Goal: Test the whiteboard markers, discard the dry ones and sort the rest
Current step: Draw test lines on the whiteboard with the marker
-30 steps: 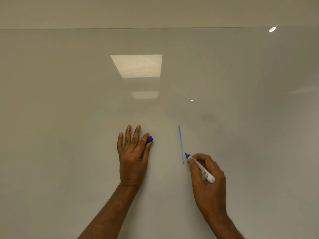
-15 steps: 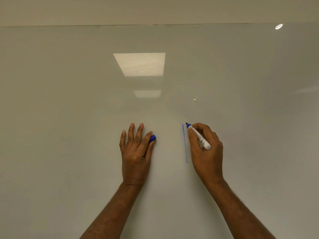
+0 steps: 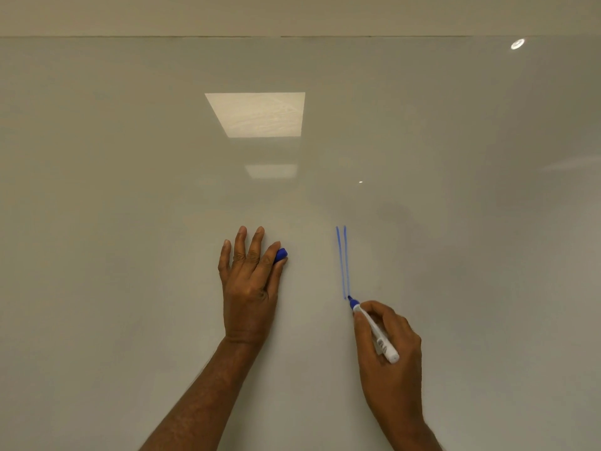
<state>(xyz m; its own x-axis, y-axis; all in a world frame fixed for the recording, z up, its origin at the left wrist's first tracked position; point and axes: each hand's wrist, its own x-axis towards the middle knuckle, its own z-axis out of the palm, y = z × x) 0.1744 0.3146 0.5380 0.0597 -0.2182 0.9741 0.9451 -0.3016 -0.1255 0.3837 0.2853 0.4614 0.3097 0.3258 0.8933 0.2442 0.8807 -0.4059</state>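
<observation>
The white marker (image 3: 374, 330) is pinched in the right hand (image 3: 392, 356), its blue tip touching the shiny whiteboard (image 3: 130, 222) under two thin blue lines (image 3: 345, 262). Its long body is tilted, tip up and left. The round blue cap (image 3: 281, 254) is pinched by thumb and finger of the left hand (image 3: 248, 288), laid flat, well apart to the tip's left. Capping is likely next.
</observation>
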